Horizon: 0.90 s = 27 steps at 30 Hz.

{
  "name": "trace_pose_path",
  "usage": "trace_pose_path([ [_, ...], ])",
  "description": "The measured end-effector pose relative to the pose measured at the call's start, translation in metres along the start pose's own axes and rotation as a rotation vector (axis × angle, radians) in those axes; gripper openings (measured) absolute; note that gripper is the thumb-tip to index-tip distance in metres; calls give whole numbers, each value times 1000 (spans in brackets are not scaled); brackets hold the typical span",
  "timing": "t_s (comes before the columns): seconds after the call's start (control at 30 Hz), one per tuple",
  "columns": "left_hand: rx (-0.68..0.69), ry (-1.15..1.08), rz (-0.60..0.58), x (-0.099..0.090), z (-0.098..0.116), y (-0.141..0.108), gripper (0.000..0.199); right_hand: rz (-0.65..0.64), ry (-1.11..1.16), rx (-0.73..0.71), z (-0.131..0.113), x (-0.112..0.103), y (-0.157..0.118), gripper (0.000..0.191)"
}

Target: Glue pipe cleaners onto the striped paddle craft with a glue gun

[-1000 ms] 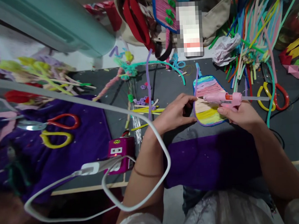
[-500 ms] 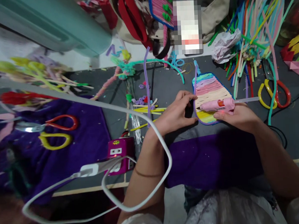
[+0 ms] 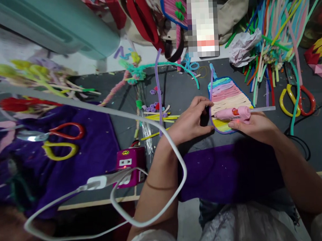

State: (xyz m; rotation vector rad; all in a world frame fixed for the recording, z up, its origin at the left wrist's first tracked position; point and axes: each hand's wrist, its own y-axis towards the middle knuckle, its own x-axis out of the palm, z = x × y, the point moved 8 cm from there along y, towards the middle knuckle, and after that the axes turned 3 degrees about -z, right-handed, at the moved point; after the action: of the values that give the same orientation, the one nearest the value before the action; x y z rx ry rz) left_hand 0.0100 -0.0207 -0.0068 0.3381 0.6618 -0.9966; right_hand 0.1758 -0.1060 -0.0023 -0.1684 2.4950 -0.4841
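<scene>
Panel (image 3: 225, 95) lies flat on the dark table (image 3: 179, 93), ahead of the person and slightly right, just beyond the cloth (image 3: 206, 172). Right hand (image 3: 258, 127) is closed round the gun (image 3: 234, 113), thumb along its near side. Left hand (image 3: 194, 119) is part-open, thumb and forefinger spread in a C, tips at the panel's left rim; can't tell how hard they press. Nozzle sits between them at that rim, contact too small to call. To do this well, I'd hold the nozzle low, run a thin, even line along the rim, and keep both left fingertips off the hot end. Purple strip (image 3: 212, 82) follows the rim, far end sticking out past the corner; I'd press it down while the glue's tacky. Gun's long axis runs left-right: nozzle left, glue stick (image 3: 264, 109) out the right. Panel's long axis runs near-far: narrow end and blue stem (image 3: 215, 74) away from the person, wide end near.
</scene>
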Motion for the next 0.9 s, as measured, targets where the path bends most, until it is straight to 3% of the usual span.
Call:
trace_pose_path([
  [0.9, -19, 1, -7, 0, -1, 0, 63, -5, -4, -7, -1, 0, 1, 38],
])
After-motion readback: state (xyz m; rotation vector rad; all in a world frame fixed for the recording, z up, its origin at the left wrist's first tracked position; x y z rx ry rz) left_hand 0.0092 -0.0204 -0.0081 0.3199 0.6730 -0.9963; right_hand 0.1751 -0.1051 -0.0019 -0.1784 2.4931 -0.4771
